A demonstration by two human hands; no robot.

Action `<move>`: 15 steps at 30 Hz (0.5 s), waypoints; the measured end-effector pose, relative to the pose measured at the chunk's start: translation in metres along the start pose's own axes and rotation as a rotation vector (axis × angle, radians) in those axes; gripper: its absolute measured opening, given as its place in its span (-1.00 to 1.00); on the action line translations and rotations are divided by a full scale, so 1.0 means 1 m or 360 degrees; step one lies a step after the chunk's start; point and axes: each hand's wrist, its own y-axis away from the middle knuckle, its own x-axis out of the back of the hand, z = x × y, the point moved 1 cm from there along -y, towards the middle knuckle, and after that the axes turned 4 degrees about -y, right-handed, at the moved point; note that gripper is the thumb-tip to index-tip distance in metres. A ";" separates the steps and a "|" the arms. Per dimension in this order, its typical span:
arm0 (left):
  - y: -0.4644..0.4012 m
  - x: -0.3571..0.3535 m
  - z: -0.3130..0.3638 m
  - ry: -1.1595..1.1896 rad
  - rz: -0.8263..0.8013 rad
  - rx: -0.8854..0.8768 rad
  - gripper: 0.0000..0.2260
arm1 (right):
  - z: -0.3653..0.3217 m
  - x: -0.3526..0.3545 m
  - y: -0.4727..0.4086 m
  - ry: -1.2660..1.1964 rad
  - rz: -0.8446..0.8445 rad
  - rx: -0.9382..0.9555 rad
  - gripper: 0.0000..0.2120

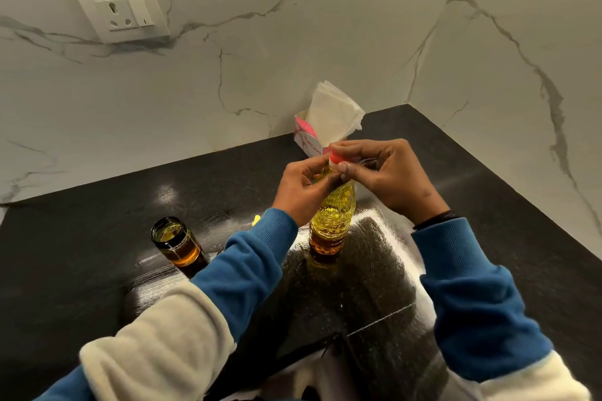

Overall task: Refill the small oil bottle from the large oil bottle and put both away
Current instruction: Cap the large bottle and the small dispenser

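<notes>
On the black tabletop point(107, 205), near the middle of the view, the large oil bottle point(332, 215) stands upright, clear plastic with yellow oil in it and a darker amber band near its base. Both hands meet at its top: the left hand point(304, 187) wraps the neck from nine o'clock, its fingers point(314, 169) closed around the plastic just under the cap, while the right hand point(387, 172) comes in from three o'clock with its fingers point(345, 148) pinched on the red and white cap point(335, 158). Whether the cap is screwed tight or loose on the neck cannot be told. At about nine o'clock from the large bottle, well apart from it, the small oil bottle point(176, 239) stands upright with its mouth open, dark glass with amber oil showing low inside. A small yellow scrap point(256, 220) lies on the tabletop between the two bottles. Behind the hands, at twelve o'clock, a pink and white tissue pack point(308, 137) stands against the marble wall point(228, 58) with white tissues point(332, 111) sticking up. A white wall socket point(122, 11) sits at ten o'clock on the wall. Blue sleeves point(247, 257) with cream upper parts cover both arms.
</notes>
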 end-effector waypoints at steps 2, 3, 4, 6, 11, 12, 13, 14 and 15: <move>0.000 0.000 0.000 -0.0031 -0.0007 -0.0009 -0.73 | -0.001 0.004 -0.002 -0.0074 -0.0052 -0.0017 -0.70; 0.000 0.001 -0.001 -0.0059 -0.0005 -0.0018 -0.73 | 0.000 0.006 -0.002 -0.0124 -0.0072 -0.0030 -0.70; -0.001 0.002 -0.002 -0.0092 -0.0006 -0.0029 -0.74 | 0.001 0.007 -0.002 -0.0173 -0.0083 -0.0040 -0.70; -0.002 0.003 -0.004 -0.0145 -0.0008 -0.0043 -0.75 | 0.003 0.004 0.000 -0.0235 -0.0064 -0.0043 -0.70; 0.000 0.000 -0.008 -0.0165 0.0054 -0.0056 -0.72 | 0.010 -0.016 0.009 -0.0394 0.0155 0.0015 -0.70; 0.002 -0.001 -0.009 -0.0179 0.0066 -0.0064 -0.72 | 0.010 -0.019 0.011 -0.0413 0.0198 0.0027 -0.70; 0.002 -0.002 -0.009 -0.0191 0.0077 -0.0071 -0.71 | 0.011 -0.022 0.013 -0.0422 0.0237 0.0034 -0.70; 0.003 -0.003 -0.010 -0.0197 0.0088 -0.0079 -0.71 | 0.011 -0.025 0.014 -0.0422 0.0271 0.0037 -0.71; 0.003 -0.003 -0.010 -0.0207 0.0104 -0.0090 -0.71 | 0.011 -0.027 0.015 -0.0417 0.0303 0.0035 -0.72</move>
